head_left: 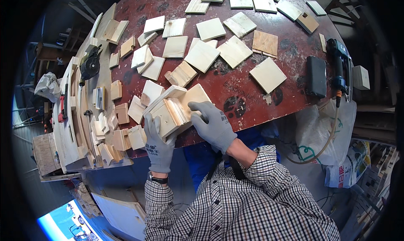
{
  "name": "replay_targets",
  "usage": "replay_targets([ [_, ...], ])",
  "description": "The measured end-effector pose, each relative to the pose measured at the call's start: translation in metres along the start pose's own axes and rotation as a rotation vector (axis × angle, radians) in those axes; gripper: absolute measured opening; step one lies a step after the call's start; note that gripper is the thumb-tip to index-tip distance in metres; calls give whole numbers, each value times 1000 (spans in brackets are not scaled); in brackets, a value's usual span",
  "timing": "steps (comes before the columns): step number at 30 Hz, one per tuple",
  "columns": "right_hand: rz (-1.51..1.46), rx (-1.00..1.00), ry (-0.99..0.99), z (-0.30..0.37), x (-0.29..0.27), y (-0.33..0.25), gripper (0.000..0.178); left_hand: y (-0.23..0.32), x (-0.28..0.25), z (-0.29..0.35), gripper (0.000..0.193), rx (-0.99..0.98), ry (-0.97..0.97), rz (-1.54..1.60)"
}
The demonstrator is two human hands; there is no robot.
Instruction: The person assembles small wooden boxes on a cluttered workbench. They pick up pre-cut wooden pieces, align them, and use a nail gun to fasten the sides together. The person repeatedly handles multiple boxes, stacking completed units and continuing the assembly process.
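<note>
A pale wooden assembly [170, 116], made of flat boards with a grooved strip between them, is tilted up at the table's front edge. My left hand [159, 148], in a grey glove, grips its lower left side, the thumb and fingers closed on the wood. My right hand [212, 123], gloved likewise, is curled around the right end, where a broad board [194, 95] stands up. Just beyond lie a small grooved block [182, 74] and several square wooden boards [202, 55]. The assembly's underside is hidden from me.
The red table [235, 87] carries scattered boards. Along its right edge lie a dark rectangular block [316, 76] and a blue-black power tool [339, 66] with a hose [333, 131]. Left are wood offcuts [105, 127], a tape measure [89, 64] and a red-handled tool [63, 108].
</note>
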State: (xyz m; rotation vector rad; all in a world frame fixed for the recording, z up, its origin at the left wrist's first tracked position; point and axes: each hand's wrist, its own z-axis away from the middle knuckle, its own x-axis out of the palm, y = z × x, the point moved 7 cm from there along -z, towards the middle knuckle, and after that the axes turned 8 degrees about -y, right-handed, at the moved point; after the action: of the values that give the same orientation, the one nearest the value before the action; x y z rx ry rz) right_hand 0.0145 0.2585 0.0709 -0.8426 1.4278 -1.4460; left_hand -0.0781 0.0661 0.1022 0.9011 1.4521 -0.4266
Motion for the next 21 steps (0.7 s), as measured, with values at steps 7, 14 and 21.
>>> replay_targets([
  [7,128,180,-173,-11,26,-27,49,-4,-2,7,95,-69,-22,2],
  [14,600,154,-110,-21,35,-45,59,-7,13,-7,82,-85,-26,59],
  [21,553,225,-170,-24,46,-50,53,-10,2,5,86,-249,-96,119],
])
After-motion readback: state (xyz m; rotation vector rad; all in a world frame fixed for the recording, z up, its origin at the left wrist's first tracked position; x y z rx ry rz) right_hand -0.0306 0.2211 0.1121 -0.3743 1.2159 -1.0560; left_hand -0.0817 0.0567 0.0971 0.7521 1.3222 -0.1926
